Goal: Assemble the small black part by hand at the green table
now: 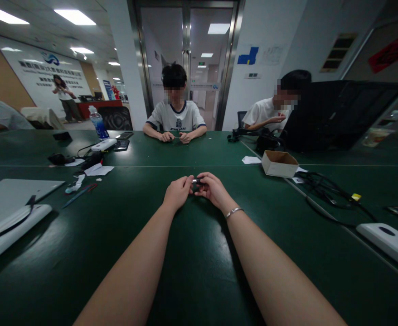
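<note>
My 2 arms (pixel 139 258) stretch forward over the green table (pixel 194 262), converging where my left hand (pixel 178 192) and right hand (pixel 213 188) pinch opposite ends of a small black-and-silver piece (pixel 196 181), short of the table's far edge.

Your left hand (pixel 179 192) and right hand (pixel 214 190) partly hide the small item (pixel 196 181) between them, too small to identify. The bottom edge cuts off your 2 forearms (pixel 127 276); the right edge, a white case (pixel 389 246); the left, a white shirt (pixel 2 113). A dark monitor (pixel 345 113) partly hides a person (pixel 263 112).
</note>
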Tool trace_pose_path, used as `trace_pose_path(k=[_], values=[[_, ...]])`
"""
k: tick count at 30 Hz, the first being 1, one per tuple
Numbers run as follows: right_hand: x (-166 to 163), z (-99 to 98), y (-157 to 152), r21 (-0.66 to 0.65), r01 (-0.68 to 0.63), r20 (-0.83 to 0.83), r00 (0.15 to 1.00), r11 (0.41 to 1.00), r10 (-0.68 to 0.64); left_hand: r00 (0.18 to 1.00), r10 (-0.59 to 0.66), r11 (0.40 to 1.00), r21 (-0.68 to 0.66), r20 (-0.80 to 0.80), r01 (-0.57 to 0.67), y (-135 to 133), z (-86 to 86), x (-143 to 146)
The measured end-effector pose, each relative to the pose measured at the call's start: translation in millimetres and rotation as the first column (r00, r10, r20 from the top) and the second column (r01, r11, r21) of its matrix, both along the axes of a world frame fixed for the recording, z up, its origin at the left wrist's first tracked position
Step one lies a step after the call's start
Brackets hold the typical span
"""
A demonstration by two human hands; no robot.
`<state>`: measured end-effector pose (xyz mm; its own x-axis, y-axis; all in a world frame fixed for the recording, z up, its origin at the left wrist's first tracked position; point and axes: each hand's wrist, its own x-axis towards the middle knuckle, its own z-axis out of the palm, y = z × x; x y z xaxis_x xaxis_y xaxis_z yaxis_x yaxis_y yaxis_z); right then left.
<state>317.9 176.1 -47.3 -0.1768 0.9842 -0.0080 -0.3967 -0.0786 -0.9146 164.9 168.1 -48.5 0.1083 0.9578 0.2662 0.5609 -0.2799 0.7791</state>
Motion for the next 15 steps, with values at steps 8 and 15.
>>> trace_pose_path(k=[8,15], values=[[1.0,0.0,0.3,0.002,0.010,-0.026,1.000,1.000,-0.010,0.969,-0.138,0.984,0.139,0.203,0.111,1.7,-3.2,0.7],[0.7,1.7,-1.4,-0.010,0.015,-0.016,1.000,1.000,-0.015,0.984,-0.080,0.993,0.095,0.159,0.065,2.7,-4.4,0.0]])
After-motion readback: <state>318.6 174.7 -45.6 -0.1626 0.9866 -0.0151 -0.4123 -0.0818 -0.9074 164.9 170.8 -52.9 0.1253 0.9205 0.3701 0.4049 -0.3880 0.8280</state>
